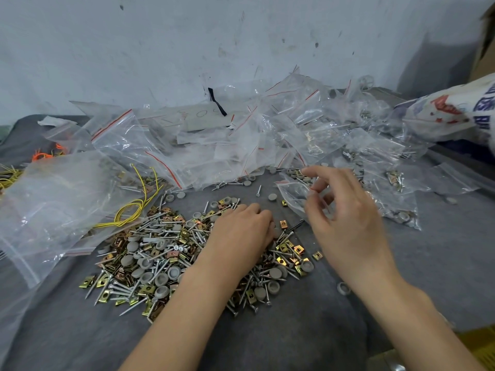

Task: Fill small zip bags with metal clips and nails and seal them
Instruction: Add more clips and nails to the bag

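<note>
One heap of clips and nails [160,253], dozens of zip bags [150,145], one printed sack [452,111]

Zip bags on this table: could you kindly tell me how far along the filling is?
Done: filled bags lie heaped at right. In hand: the right hand seems to pinch a small zip bag while the left hand rests on the loose pile of clips and nails. Left: that large pile and many empty bags.

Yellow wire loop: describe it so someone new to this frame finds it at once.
Start at the hardware pile on the grey cloth. At its upper-left edge, against a large clear bag, lies the yellow wire loop. Nothing else by the pile is a thin, bright yellow coil.
</note>
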Available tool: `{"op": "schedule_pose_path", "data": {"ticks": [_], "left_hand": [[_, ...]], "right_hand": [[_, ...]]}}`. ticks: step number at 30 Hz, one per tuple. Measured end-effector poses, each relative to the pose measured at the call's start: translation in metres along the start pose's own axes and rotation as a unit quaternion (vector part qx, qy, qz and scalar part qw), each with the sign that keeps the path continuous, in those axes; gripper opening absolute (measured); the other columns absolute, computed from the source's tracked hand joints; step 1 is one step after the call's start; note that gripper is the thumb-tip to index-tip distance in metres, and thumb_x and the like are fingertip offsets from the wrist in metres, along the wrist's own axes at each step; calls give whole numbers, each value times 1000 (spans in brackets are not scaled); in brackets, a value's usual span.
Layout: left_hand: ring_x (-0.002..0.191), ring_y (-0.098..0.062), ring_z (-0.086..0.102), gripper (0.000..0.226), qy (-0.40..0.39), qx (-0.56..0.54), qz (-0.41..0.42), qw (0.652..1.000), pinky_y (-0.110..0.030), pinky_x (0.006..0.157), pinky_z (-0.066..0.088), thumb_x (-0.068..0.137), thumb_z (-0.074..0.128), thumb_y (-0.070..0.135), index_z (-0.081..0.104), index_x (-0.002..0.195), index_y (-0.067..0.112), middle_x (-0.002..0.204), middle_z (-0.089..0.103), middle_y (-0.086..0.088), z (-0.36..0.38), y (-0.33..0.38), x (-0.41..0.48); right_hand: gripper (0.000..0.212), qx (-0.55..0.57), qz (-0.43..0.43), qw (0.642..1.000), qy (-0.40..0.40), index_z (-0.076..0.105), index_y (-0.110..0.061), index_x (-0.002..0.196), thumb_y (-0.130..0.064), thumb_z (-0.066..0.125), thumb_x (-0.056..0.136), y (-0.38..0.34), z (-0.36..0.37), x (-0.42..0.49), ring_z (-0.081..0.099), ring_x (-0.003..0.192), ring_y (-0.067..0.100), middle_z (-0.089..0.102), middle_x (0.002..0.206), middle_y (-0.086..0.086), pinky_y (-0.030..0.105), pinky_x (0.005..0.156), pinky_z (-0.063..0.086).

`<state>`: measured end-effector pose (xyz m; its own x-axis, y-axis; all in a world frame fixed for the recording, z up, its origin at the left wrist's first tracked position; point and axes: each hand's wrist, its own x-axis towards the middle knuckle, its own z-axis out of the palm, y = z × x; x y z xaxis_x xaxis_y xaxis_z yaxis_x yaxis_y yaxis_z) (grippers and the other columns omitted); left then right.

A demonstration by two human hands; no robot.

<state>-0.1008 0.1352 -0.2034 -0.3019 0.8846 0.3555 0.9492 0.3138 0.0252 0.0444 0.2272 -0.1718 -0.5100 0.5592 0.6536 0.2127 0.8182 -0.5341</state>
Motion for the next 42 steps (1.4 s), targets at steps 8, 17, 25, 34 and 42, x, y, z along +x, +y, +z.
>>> {"op": "schedule_pose_path", "data": {"ticks": [8,17,25,34,42], "left_hand": [[96,-15,58,25,-5,-1,7,1000,-26,71,34,101,41,39,61,109,26,103,60,6,0,-1,1],[83,2,58,6,99,-286,-83,950,-15,68,45,95,57,39,62,97,38,88,61,21,-38,-7,6],[104,-4,51,13,135,-278,-28,951,-27,81,49,95,58,40,65,104,34,110,47,15,-47,14,9],[121,-4,47,23,100,-293,-37,950,-37,97,47,97,50,45,63,115,37,126,44,15,-41,14,10],[123,-5,45,21,69,-229,-20,971,-29,97,43,98,51,36,62,115,32,133,45,13,-49,7,4]], "right_hand": [[31,1,-1,1000,5,56,-31,123,-19,54,94,1,0,0,54,89,-3,44,96,-22,52,83,51],[31,8,-3,1000,14,56,-31,122,-18,55,95,2,-1,0,53,84,-5,46,97,-20,54,83,50],[32,4,-8,1000,22,57,-29,122,-13,59,94,0,2,0,49,80,1,47,96,-17,54,81,50],[30,11,-11,1000,19,56,-32,122,-20,54,94,-1,1,0,53,88,-4,46,99,-21,53,82,50],[30,10,-33,999,33,59,-29,119,-15,57,93,-5,-1,6,52,80,3,48,96,-18,47,83,51]]}}
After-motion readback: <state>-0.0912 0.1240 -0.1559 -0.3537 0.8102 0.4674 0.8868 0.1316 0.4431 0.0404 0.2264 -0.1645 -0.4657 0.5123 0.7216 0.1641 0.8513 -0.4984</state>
